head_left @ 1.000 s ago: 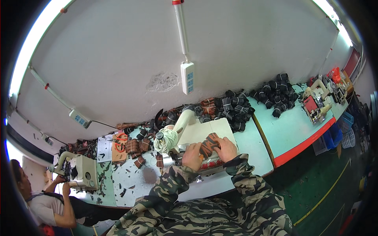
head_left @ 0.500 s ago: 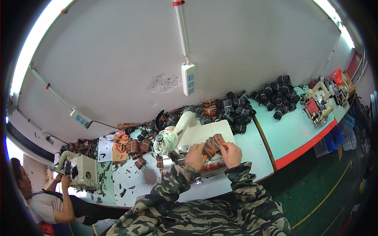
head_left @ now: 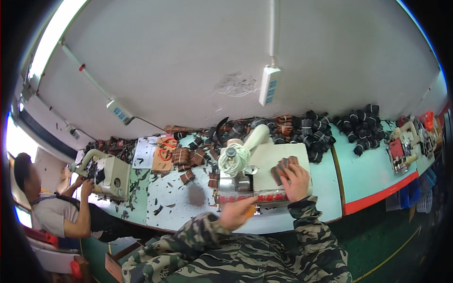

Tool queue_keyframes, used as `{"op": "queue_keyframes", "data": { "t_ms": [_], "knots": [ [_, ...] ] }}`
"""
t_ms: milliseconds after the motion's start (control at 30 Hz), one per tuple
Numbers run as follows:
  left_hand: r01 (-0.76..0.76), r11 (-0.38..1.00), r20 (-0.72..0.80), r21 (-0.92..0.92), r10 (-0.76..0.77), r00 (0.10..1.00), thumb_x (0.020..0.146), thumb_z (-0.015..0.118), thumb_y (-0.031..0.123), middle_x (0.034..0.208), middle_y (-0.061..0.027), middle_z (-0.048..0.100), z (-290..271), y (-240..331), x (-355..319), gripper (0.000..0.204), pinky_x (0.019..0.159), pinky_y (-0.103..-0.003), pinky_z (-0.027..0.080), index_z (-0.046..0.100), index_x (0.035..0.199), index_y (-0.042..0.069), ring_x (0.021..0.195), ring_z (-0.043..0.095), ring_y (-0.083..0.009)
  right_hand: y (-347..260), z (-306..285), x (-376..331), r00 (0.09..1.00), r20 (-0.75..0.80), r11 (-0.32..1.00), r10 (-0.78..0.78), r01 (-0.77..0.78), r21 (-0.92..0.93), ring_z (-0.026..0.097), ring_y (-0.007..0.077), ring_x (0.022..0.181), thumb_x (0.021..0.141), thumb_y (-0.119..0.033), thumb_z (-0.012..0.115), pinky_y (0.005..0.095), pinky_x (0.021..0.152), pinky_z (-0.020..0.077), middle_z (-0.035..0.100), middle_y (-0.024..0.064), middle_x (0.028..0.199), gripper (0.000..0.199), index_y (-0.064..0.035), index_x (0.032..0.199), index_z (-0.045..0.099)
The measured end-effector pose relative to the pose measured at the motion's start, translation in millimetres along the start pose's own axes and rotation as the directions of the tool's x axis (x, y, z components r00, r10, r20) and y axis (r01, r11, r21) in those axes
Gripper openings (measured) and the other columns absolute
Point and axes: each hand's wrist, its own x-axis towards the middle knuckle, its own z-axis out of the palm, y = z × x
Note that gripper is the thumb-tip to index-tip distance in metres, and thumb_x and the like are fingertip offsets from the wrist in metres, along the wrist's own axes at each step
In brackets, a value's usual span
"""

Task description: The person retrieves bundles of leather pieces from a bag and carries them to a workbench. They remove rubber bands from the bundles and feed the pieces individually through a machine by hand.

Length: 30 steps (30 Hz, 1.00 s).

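My right hand (head_left: 297,183) grips a brown and grey bundle of strips (head_left: 281,169) over the white flat bed of the sewing machine (head_left: 269,153). Its fingers lie across the bundle's right side. Lower and to the left, in front of the machine's near edge, my left hand (head_left: 234,215) is closed around a small orange object (head_left: 250,211); blur and the fingers hide its kind. A cone of pale thread (head_left: 234,160) stands beside the machine's arm, left of the bundle.
Brown bundles (head_left: 181,156) and red-handled scissors (head_left: 166,150) lie at left on the table. Black bundles (head_left: 311,129) are heaped along the wall. At far left a person (head_left: 61,207) works at another machine (head_left: 111,177). More machines (head_left: 401,150) stand far right.
My left hand has left the bundle and dropped toward me with the orange object. The bundle, now only in my right hand, rests lower against the machine bed. The whole view has shifted.
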Motion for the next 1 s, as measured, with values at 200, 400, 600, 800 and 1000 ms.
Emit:
{"op": "queue_keyframes", "data": {
  "t_ms": [200,400,600,800,1000],
  "knots": [
    [0.610,0.788,-0.279,0.089,-0.568,0.774,0.077,0.060,0.022,0.070,-0.0160,0.062,-65,-181,-30,0.027,0.056,-0.036,0.048,0.059,0.092,0.000,0.060,0.062,-0.0267,-46,-10,9,0.989,-0.056,0.976,0.136,-0.124,0.179,0.051,0.0296,0.091,0.070,-0.009,0.062,0.0366,0.079,0.0391,0.055,0.0124,0.099,0.025,-0.0024,0.094,0.059],
    [0.706,0.687,-0.104,0.174,-0.700,0.707,0.064,0.072,0.028,0.079,-0.0178,0.060,-53,-210,-4,0.038,0.066,-0.037,0.045,0.057,0.085,0.000,0.076,0.059,-0.0305,-121,8,-34,0.917,0.366,0.806,0.155,-0.332,0.490,0.060,0.0215,0.065,0.073,-0.012,0.063,0.0290,0.061,0.0472,0.060,0.0114,0.072,0.019,-0.0012,0.089,0.060],
    [0.403,0.849,-0.366,-0.341,-0.514,0.776,0.067,0.067,0.008,0.082,-0.0101,0.056,-81,-154,-34,0.030,0.065,-0.031,0.043,0.050,0.090,0.000,0.074,0.054,-0.0187,-175,59,-63,0.457,0.889,0.456,0.026,-0.797,0.396,0.059,0.0130,0.082,0.084,-0.022,0.055,0.0255,0.071,0.0468,0.062,0.0113,0.091,0.039,0.0004,0.115,0.046],
    [0.367,0.929,-0.189,-0.048,-0.370,0.910,0.060,0.069,0.005,0.081,-0.0124,0.055,-84,-94,-85,0.036,0.062,-0.030,0.045,0.056,0.093,-0.001,0.071,0.055,-0.0213,-213,174,-61,0.571,0.808,0.311,0.144,-0.801,0.511,0.059,0.0299,0.077,0.083,-0.052,0.043,0.0372,0.072,0.0453,0.058,0.0203,0.093,0.061,0.0026,0.109,0.046],
    [0.528,0.768,0.248,-0.363,-0.467,0.849,0.065,0.069,0.003,0.068,-0.0026,0.055,-130,-150,-106,0.019,0.050,-0.021,0.040,0.058,0.079,-0.002,0.060,0.051,-0.0095,-244,182,-67,0.137,0.989,-0.216,0.046,-0.966,0.144,0.056,0.0132,0.062,0.076,-0.062,0.046,0.0289,0.049,0.0470,0.057,0.0034,0.074,0.056,-0.0082,0.091,0.055]
  ]
}}
